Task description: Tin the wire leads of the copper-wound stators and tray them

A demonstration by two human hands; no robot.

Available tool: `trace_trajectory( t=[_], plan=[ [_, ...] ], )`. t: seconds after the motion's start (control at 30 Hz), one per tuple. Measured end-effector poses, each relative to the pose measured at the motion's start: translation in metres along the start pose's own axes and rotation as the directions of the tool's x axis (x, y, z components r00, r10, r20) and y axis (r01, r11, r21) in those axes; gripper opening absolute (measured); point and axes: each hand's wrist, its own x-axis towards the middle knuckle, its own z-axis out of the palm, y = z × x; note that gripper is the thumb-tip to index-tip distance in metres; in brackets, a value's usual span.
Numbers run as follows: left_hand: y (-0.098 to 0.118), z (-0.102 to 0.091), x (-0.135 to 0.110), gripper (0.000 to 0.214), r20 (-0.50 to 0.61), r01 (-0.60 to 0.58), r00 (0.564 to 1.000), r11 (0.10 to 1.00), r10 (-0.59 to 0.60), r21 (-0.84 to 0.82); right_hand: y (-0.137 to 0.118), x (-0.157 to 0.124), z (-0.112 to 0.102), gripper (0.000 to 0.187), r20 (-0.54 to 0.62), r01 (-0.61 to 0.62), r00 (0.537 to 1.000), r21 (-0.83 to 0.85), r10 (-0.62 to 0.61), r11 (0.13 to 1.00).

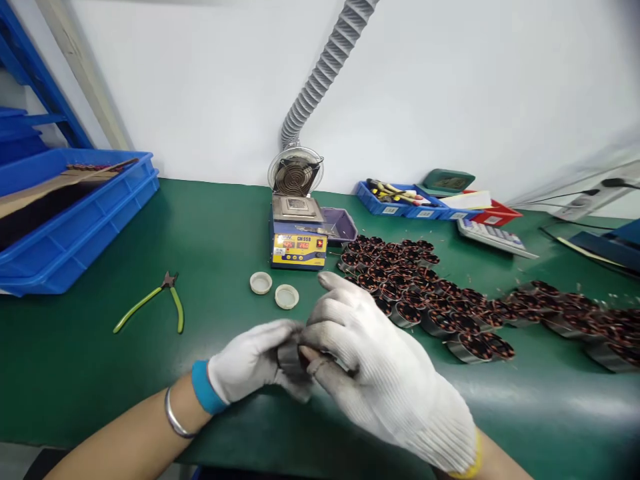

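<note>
So the left hand (pixel 253 359) has its grip closed around a small metal ring (pixel 289 358), held up over the front part of the green bench (pixel 210 230), not far from the near edge. The right hand (pixel 373 360) is right up against it, fingers bent in at the ring's open end, but it's blurry and I honestly can't tell if that grip is pinching anything. Both forearms come in across the near edge. Elbow room is tighter on the right: a big cluster of wound cores (pixel 407 313) starts just beyond that hand and runs off the right side of the view. Straight ahead, two little round dishes (pixel 261 283) (pixel 287 297) sit near the fingers, with the heater unit (pixel 299 252) behind them toward the wall. The left side is roomier, with green surface stretching from the wrist to the pliers (pixel 169 281), which lie handles splayed, and a blue bin (pixel 107 230) takes up the far left corner.
</note>
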Motion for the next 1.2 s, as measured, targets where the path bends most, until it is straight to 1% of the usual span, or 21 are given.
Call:
trace_trajectory(
  t=[0.07,0.13,0.17,0.2,0.27,0.3,0.33,0.4,0.43,0.5,0.53,0.57,0.6,0.63,0.7,0.77,0.83,0.93,1.03,1.1,1.2],
  plan=[
    [0.005,-0.004,0.006,0.028,-0.043,-0.050,0.998,0.983,0.043,-0.176,0.001,-0.001,-0.003,0.011,-0.031,0.012,0.999,-0.013,-0.012,1.000],
    [0.006,-0.010,0.014,0.035,-0.117,-0.105,0.990,0.966,0.078,-0.238,0.000,0.001,-0.003,0.013,-0.055,0.021,0.998,0.005,-0.020,1.000],
    [0.004,-0.013,0.017,0.037,-0.094,-0.051,0.995,0.974,0.031,-0.220,0.000,0.003,-0.002,0.013,-0.059,0.021,0.998,0.022,-0.019,1.000],
    [0.000,-0.015,0.019,0.041,-0.037,0.051,0.998,0.979,-0.059,-0.196,0.000,0.004,0.000,0.013,-0.060,0.019,0.998,0.042,-0.016,0.999],
    [-0.009,-0.017,0.018,0.053,0.118,0.252,0.963,0.963,-0.241,-0.097,0.004,0.004,0.005,0.012,-0.056,0.009,0.998,0.087,-0.004,0.996],
    [-0.013,-0.016,0.016,0.056,0.176,0.294,0.943,0.955,-0.283,-0.040,0.007,0.002,0.008,0.012,-0.052,-0.002,0.999,0.116,0.008,0.993],
    [-0.016,-0.015,0.013,0.054,0.208,0.292,0.935,0.956,-0.287,0.004,0.010,-0.001,0.011,0.012,-0.054,-0.021,0.998,0.156,0.030,0.987],
    [-0.018,-0.010,0.007,0.045,0.192,0.204,0.959,0.978,-0.208,0.044,0.017,-0.013,0.016,0.012,-0.130,-0.103,0.981,0.279,0.143,0.955],
    [-0.018,-0.007,0.005,0.042,0.147,0.143,0.978,0.989,-0.147,0.040,0.020,-0.021,0.018,0.013,-0.218,-0.151,0.946,0.353,0.239,0.923],
    [-0.014,-0.002,0.003,0.042,0.002,0.024,1.000,1.000,-0.024,0.009,0.021,-0.040,0.027,0.014,-0.419,-0.213,0.800,0.471,0.430,0.856],
    [-0.013,0.000,0.004,0.044,-0.075,-0.034,0.997,0.999,0.034,0.001,0.019,-0.049,0.034,0.014,-0.482,-0.245,0.724,0.489,0.494,0.837],
    [-0.012,0.002,0.004,0.046,-0.144,-0.083,0.986,0.997,0.083,0.004,0.015,-0.058,0.042,0.012,-0.503,-0.295,0.681,0.476,0.532,0.828],
    [-0.013,0.003,0.005,0.047,-0.191,-0.126,0.973,0.992,0.127,0.020,0.010,-0.066,0.053,0.010,-0.482,-0.359,0.681,0.435,0.551,0.826],
    [-0.014,0.004,0.006,0.049,-0.217,-0.161,0.962,0.986,0.168,0.050,0.003,-0.071,0.064,0.015,-0.414,-0.446,0.702,0.379,0.579,0.811],
    [-0.020,0.005,0.007,0.058,-0.231,-0.227,0.938,0.962,0.258,0.153,-0.009,-0.076,0.087,0.044,-0.269,-0.565,0.730,0.278,0.628,0.777],
    [-0.028,0.006,0.005,0.072,-0.213,-0.266,0.918,0.918,0.335,0.294,-0.017,-0.073,0.104,0.059,-0.218,-0.595,0.735,0.249,0.643,0.764],
    [-0.035,0.008,0.002,0.082,-0.173,-0.267,0.919,0.880,0.355,0.393,-0.018,-0.069,0.111,0.054,-0.251,-0.564,0.741,0.271,0.623,0.780],
    [-0.039,0.012,-0.004,0.089,-0.119,-0.257,0.938,0.885,0.325,0.388,-0.014,-0.067,0.106,0.042,-0.245,-0.554,0.743,0.299,0.623,0.777],
    [-0.033,0.016,-0.008,0.086,-0.166,-0.241,0.939,0.919,0.302,0.312,-0.011,-0.069,0.093,0.039,-0.154,-0.625,0.711,0.309,0.686,0.717],
    [-0.025,0.016,-0.007,0.080,-0.240,-0.265,0.907,0.912,0.346,0.314,-0.010,-0.071,0.087,0.038,-0.103,-0.665,0.686,0.314,0.720,0.678],
    [-0.010,0.013,-0.001,0.068,-0.321,-0.345,0.821,0.858,0.473,0.381,-0.007,-0.074,0.082,0.041,-0.003,-0.743,0.616,0.329,0.787,0.583]
  ],
)
